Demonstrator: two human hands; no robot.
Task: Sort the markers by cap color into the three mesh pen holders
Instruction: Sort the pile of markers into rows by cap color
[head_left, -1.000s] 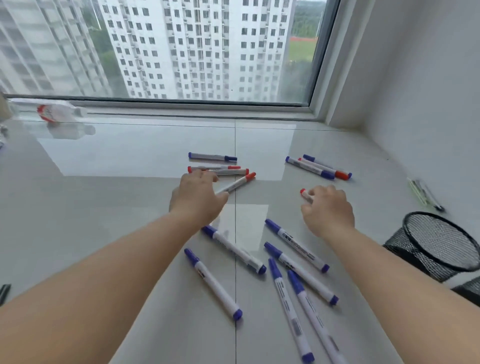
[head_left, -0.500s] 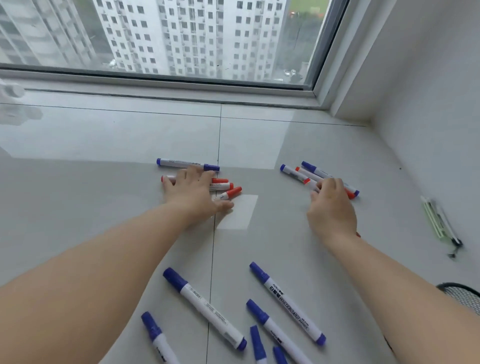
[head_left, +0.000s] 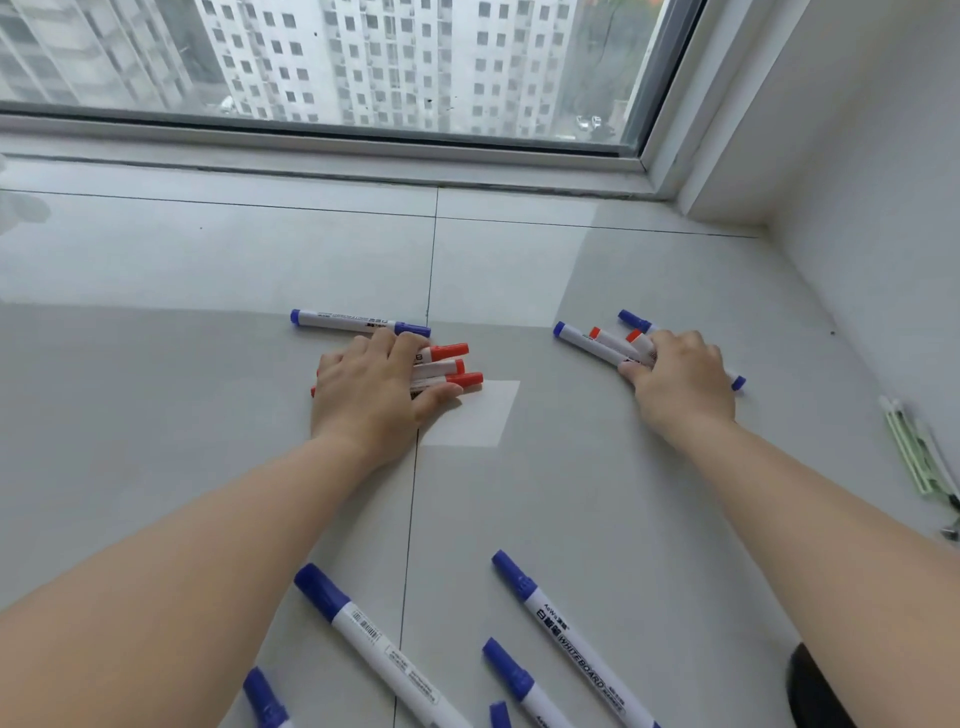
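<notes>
Three red-capped markers (head_left: 441, 366): gathered side by side under the left hand (head_left: 371, 389), fingers curled over the barrels, seemingly for one lift.
Right hand (head_left: 680, 379): fingers clamped on red-capped markers (head_left: 618, 343) lying among blue ones.
Blue-capped markers (head_left: 561, 623): left loose on the tiled floor (head_left: 156, 389).
Mesh holder (head_left: 815, 691): only a dark edge is seen, lower right.

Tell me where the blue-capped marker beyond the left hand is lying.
In the head view, the blue-capped marker lies flat on the tiled floor, left of centre, just beyond the left hand and the red-capped markers under it.
</notes>
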